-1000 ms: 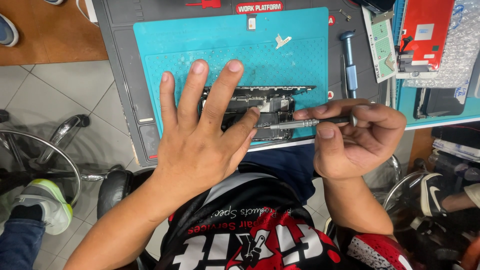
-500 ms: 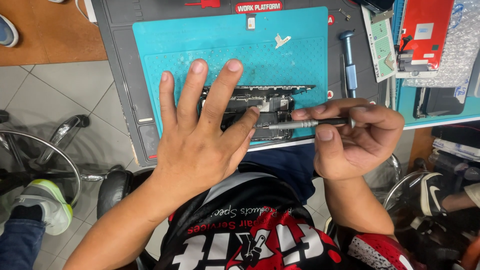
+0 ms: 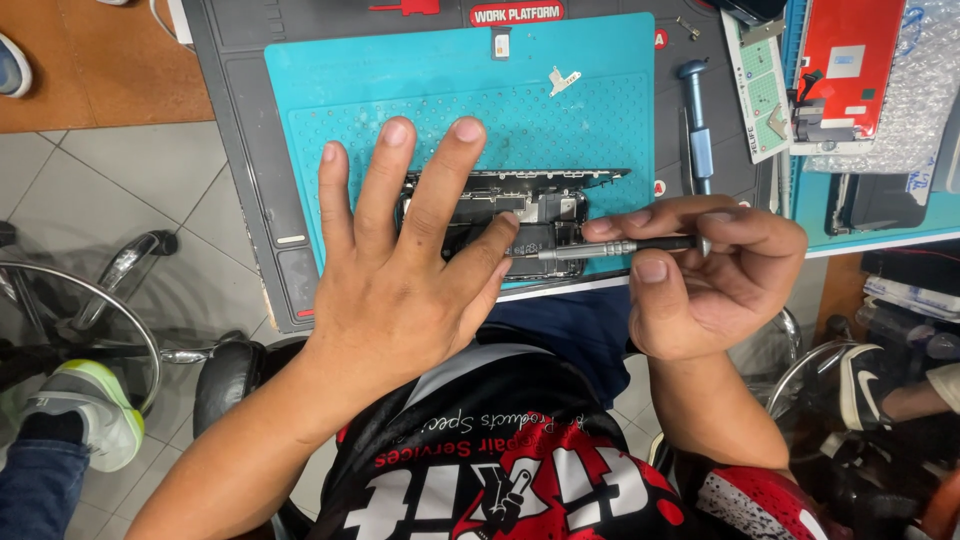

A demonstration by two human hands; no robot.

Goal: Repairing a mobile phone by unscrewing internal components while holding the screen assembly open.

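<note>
An opened phone body [image 3: 545,205] with its inner parts showing lies on a teal work mat [image 3: 450,90]. My left hand [image 3: 400,270] lies flat over the phone's left half, fingers spread, pressing it down. My right hand [image 3: 700,275] grips a slim metal screwdriver [image 3: 600,248] held sideways, its tip pointing left into the phone beside my left thumb.
A small metal bracket [image 3: 563,80] lies on the mat above the phone. To the right are a blue-handled driver [image 3: 698,125], a small card [image 3: 757,85], a red-backed phone screen [image 3: 840,65] and bubble wrap [image 3: 915,100]. Chair frames and other people's shoes flank me.
</note>
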